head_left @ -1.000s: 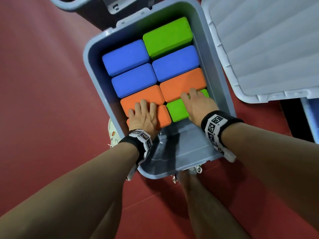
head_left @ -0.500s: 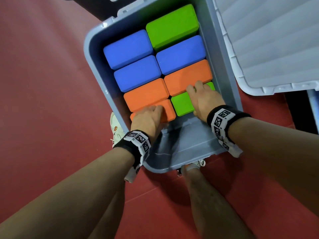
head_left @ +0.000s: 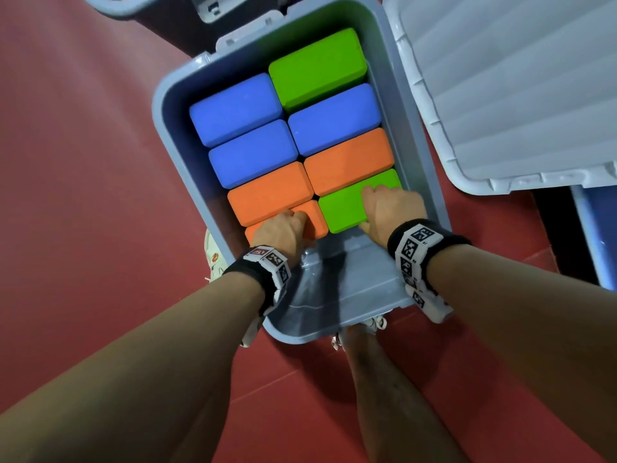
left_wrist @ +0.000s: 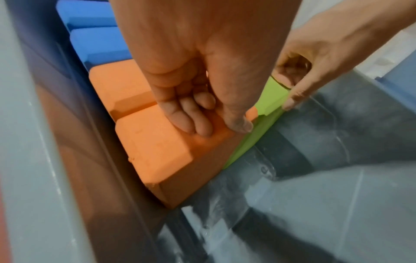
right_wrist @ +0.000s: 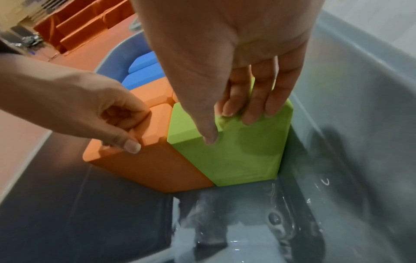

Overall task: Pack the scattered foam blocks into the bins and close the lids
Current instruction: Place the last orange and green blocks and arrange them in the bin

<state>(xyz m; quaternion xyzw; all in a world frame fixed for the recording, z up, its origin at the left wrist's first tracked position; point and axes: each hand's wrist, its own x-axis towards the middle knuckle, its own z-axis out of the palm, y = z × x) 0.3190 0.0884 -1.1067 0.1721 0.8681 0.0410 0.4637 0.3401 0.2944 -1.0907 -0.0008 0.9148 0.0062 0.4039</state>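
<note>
An open grey-blue bin point(head_left: 167, 128) on the red floor holds two rows of upright foam blocks: blue, green and orange. My left hand point(head_left: 283, 228) grips the nearest orange block point(head_left: 315, 222), fingers curled over its top point(left_wrist: 198, 124) and thumb on its near face. My right hand point(head_left: 390, 208) grips the nearest green block point(head_left: 344, 208) beside it, with fingers over its top point(right_wrist: 249, 113) and thumb on the near face. Both blocks stand against the rows behind them. The near end of the bin floor point(head_left: 350, 282) is bare.
The bin's ribbed lid point(head_left: 517, 95) lies open to the right. Part of another grey bin point(head_left: 133, 5) shows at the top, and a blue bin edge point(head_left: 597, 235) at the far right. My shoe point(head_left: 213, 255) and leg point(head_left: 384, 379) are by the bin's near end.
Both hands lay flat on the block tops a second ago. They have slid back to the near edges, and now each curls round its block.
</note>
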